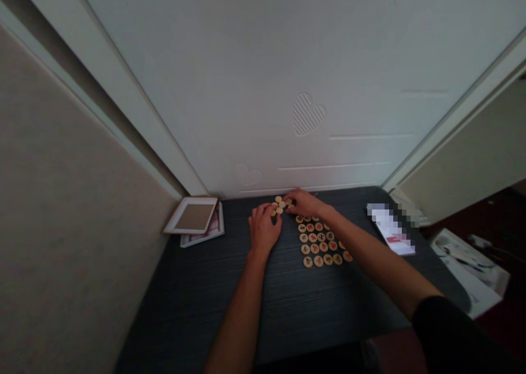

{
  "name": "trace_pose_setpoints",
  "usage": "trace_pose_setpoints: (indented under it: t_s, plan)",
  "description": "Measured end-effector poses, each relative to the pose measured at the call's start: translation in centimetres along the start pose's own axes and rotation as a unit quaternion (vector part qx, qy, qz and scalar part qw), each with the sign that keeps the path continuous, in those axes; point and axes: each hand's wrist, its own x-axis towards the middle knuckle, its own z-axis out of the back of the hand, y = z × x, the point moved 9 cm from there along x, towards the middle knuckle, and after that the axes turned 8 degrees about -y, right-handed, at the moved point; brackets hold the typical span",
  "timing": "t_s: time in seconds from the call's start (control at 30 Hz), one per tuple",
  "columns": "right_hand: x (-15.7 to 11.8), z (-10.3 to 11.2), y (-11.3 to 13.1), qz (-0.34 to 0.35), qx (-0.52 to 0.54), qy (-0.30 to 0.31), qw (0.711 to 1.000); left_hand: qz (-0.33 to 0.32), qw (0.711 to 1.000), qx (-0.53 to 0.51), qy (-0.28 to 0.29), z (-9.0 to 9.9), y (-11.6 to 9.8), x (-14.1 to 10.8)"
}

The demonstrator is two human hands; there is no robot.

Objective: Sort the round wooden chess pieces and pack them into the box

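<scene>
Grips half-curled, any hold undeterminable, I find my left hand (265,228) and right hand (304,203) flanking blank discs (281,204) far on the table (197,292); a lowered right forearm (372,256) could scatter the nearer marked discs (314,248).

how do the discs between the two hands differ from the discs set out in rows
The clustered discs show plain, blank tops, while the rowed discs show red or black markings. The clustered discs bunch loosely by the fingers; the rowed discs form a neat grid, partly hidden by the right forearm. Both are round, tan and flat on the dark table.
</scene>
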Motion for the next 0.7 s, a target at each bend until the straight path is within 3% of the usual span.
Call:
trace_pose_setpoints:
  t_s: [0.3,0.6,0.7]
  plan:
    - [-1.2,0.8,-1.8,-0.028,-0.012,-0.023,0.999,-0.009,1.000,0.000,-0.018,0.2,-0.3,0.1]
    - [-0.7,0.7,-1.3,-0.027,-0.024,-0.024,0.999,0.001,0.998,-0.032,-0.055,0.9,-0.5,0.5]
    - [-0.5,0.5,-1.1,-0.031,-0.030,-0.025,0.999,0.006,0.997,-0.081,-0.017,0.4,-0.7,0.5]
